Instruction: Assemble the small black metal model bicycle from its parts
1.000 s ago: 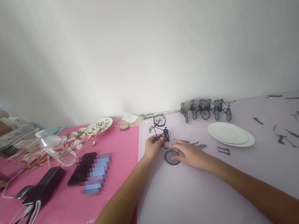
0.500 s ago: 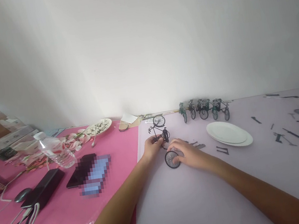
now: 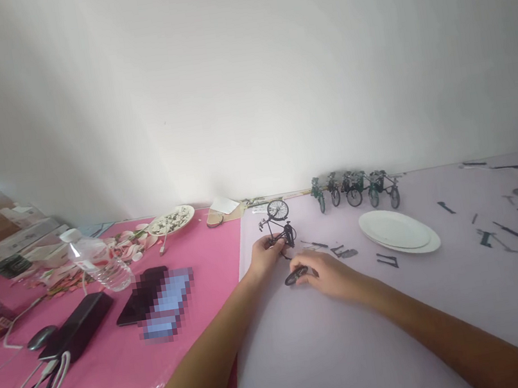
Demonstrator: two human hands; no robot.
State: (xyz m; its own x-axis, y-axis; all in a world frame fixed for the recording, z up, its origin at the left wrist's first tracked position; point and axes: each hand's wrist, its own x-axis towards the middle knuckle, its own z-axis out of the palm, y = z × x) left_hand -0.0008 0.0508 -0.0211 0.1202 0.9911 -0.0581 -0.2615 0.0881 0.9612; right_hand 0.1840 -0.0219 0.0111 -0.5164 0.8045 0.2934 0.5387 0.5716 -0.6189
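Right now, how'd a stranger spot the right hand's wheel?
Find the lilac table covering, right of the pink covering. Near its left edge, the right hand holds a small dark wheel. Unlike the upper wheel on the model bike in the left hand, it's nearly edge-on.

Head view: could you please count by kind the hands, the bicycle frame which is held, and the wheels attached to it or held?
Bare hands: 2 (left hand, right hand)
Black miniature bicycle frame: 1, in the left hand
Thin black round wheels: 2 (upper wheel on the frame, lower wheel in the right hand)
Total: 5
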